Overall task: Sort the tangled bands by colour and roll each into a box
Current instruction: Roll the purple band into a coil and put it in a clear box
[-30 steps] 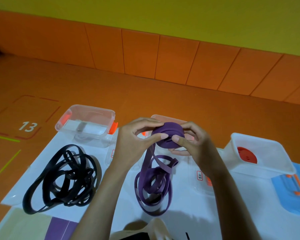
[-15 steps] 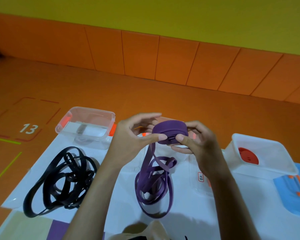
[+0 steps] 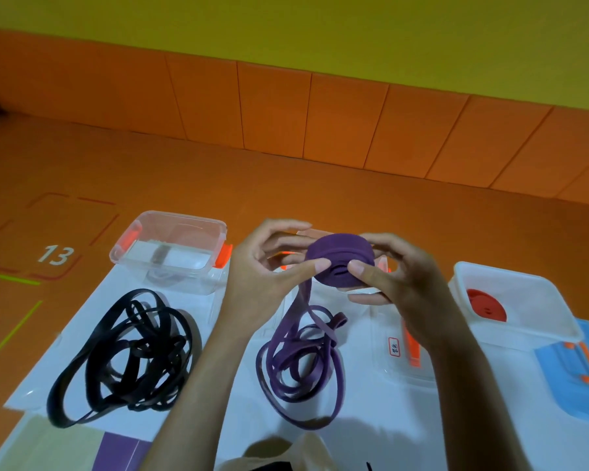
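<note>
A purple band is partly wound into a thick roll (image 3: pixel 339 254) held above the white sheet. My left hand (image 3: pixel 266 277) pinches the roll's left side, thumb on its face. My right hand (image 3: pixel 398 283) grips its right side, thumb pressed on the face. The loose rest of the purple band (image 3: pixel 300 365) hangs down from the roll and lies in loops on the sheet. A tangled black band (image 3: pixel 126 351) lies to the left. A red roll (image 3: pixel 486 305) sits inside the white box (image 3: pixel 524 338) at the right.
A clear box with orange clips (image 3: pixel 170 249) stands at the back left, something dark inside it. Another clear box (image 3: pixel 383 263) is mostly hidden behind my hands. A clear lid (image 3: pixel 405 355) with an orange clip lies under my right wrist. A blue lid (image 3: pixel 578 372) lies at the right edge.
The roll has turned in my fingers and taken up a little more band; the loose purple loops on the sheet have shifted slightly. The black band has not moved.
</note>
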Action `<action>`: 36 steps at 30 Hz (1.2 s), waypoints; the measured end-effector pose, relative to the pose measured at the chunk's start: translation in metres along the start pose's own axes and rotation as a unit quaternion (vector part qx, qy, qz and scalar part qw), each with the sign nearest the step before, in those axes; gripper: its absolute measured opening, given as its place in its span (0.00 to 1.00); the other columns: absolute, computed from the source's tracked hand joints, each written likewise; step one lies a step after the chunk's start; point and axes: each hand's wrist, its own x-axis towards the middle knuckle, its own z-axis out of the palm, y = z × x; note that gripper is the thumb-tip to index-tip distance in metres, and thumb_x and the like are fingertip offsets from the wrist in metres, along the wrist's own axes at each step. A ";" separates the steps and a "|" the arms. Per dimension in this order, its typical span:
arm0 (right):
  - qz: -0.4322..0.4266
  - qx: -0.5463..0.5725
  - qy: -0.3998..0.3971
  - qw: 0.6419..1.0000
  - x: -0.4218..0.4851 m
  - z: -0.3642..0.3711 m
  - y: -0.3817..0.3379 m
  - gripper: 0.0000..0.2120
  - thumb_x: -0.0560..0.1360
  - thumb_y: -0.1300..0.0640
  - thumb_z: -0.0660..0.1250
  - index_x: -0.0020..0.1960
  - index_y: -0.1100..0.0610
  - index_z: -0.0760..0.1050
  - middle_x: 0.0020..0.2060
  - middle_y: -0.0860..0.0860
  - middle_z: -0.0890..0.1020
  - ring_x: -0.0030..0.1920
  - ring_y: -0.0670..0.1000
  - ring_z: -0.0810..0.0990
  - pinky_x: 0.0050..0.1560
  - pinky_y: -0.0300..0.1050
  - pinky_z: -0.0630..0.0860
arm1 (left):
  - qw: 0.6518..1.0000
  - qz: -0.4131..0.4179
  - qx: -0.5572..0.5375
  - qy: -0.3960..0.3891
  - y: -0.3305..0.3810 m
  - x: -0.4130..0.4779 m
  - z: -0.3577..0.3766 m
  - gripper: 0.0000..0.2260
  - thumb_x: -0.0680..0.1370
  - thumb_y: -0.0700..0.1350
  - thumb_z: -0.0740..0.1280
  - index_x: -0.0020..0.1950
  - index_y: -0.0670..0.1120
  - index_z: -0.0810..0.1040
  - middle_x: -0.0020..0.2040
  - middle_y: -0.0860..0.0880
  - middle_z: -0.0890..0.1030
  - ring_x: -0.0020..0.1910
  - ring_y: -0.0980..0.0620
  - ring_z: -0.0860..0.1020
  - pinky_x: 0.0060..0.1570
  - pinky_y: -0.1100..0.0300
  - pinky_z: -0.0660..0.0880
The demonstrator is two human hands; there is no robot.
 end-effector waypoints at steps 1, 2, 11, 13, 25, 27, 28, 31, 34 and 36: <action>0.010 0.015 -0.002 1.000 0.000 0.000 0.001 0.14 0.73 0.48 0.80 0.57 0.43 0.84 0.55 0.50 0.86 0.50 0.58 0.89 0.43 0.51 0.87 | 1.000 -0.001 0.005 0.000 0.000 0.000 0.000 0.18 0.71 0.42 0.83 0.56 0.55 0.84 0.52 0.51 0.89 0.51 0.52 0.87 0.51 0.61 0.82; 0.020 0.034 0.000 0.999 0.000 0.001 0.002 0.14 0.72 0.48 0.79 0.57 0.46 0.83 0.56 0.51 0.86 0.49 0.60 0.89 0.43 0.52 0.87 | 1.000 -0.002 0.009 0.000 -0.001 0.000 0.000 0.15 0.71 0.43 0.83 0.54 0.54 0.85 0.51 0.52 0.89 0.51 0.53 0.87 0.50 0.63 0.81; 0.115 0.164 -0.028 0.979 0.002 0.017 0.016 0.15 0.78 0.54 0.72 0.61 0.58 0.75 0.60 0.58 0.86 0.53 0.69 0.87 0.46 0.57 0.86 | 0.995 -0.080 -0.034 -0.047 -0.008 0.005 -0.019 0.17 0.72 0.39 0.82 0.57 0.53 0.88 0.53 0.47 0.89 0.52 0.50 0.87 0.51 0.63 0.81; 0.124 0.150 -0.030 0.980 0.002 0.018 0.016 0.18 0.78 0.50 0.71 0.62 0.58 0.74 0.59 0.56 0.86 0.53 0.68 0.88 0.46 0.56 0.86 | 0.994 -0.100 -0.038 -0.036 -0.010 0.004 -0.022 0.15 0.70 0.39 0.83 0.54 0.50 0.87 0.49 0.44 0.89 0.47 0.48 0.88 0.48 0.62 0.82; 0.147 0.235 0.018 0.961 0.004 0.031 0.028 0.11 0.79 0.49 0.71 0.55 0.55 0.76 0.63 0.60 0.84 0.55 0.73 0.85 0.51 0.60 0.85 | 0.982 -0.181 -0.053 -0.009 -0.023 0.002 -0.025 0.16 0.68 0.44 0.83 0.55 0.50 0.90 0.55 0.48 0.89 0.57 0.47 0.87 0.60 0.58 0.82; 0.156 0.231 0.010 0.960 0.003 0.030 0.032 0.10 0.79 0.49 0.71 0.55 0.54 0.79 0.62 0.59 0.84 0.58 0.70 0.85 0.54 0.60 0.85 | 0.985 -0.165 -0.052 -0.008 -0.025 -0.001 -0.026 0.15 0.70 0.41 0.82 0.56 0.49 0.89 0.55 0.48 0.89 0.56 0.48 0.87 0.57 0.60 0.82; 0.158 0.203 0.007 0.966 0.003 0.027 0.032 0.09 0.78 0.49 0.72 0.54 0.54 0.80 0.61 0.58 0.85 0.59 0.67 0.85 0.55 0.59 0.85 | 0.986 -0.157 -0.053 -0.006 -0.025 -0.003 -0.026 0.15 0.70 0.41 0.82 0.56 0.48 0.89 0.55 0.48 0.89 0.55 0.49 0.87 0.55 0.62 0.82; 0.150 0.078 -0.003 0.986 0.003 0.018 0.026 0.11 0.73 0.44 0.76 0.49 0.49 0.84 0.54 0.54 0.88 0.59 0.57 0.87 0.54 0.52 0.86 | 0.987 -0.156 -0.041 -0.013 -0.024 -0.007 -0.028 0.15 0.72 0.39 0.81 0.58 0.48 0.89 0.53 0.43 0.89 0.53 0.48 0.87 0.54 0.61 0.82; 0.127 0.005 -0.024 0.992 0.003 0.013 0.018 0.12 0.72 0.42 0.78 0.54 0.41 0.83 0.52 0.49 0.88 0.52 0.52 0.89 0.44 0.44 0.86 | 0.986 -0.151 -0.004 -0.071 -0.022 -0.008 -0.024 0.15 0.72 0.38 0.81 0.58 0.47 0.88 0.51 0.46 0.89 0.53 0.48 0.87 0.53 0.59 0.83; 0.095 -0.064 -0.015 0.993 0.004 0.014 0.013 0.06 0.74 0.41 0.76 0.49 0.36 0.82 0.48 0.43 0.88 0.48 0.48 0.89 0.38 0.38 0.83 | 0.984 -0.149 0.007 -0.097 -0.020 -0.010 -0.019 0.16 0.72 0.38 0.81 0.59 0.47 0.87 0.51 0.47 0.89 0.51 0.48 0.88 0.50 0.58 0.83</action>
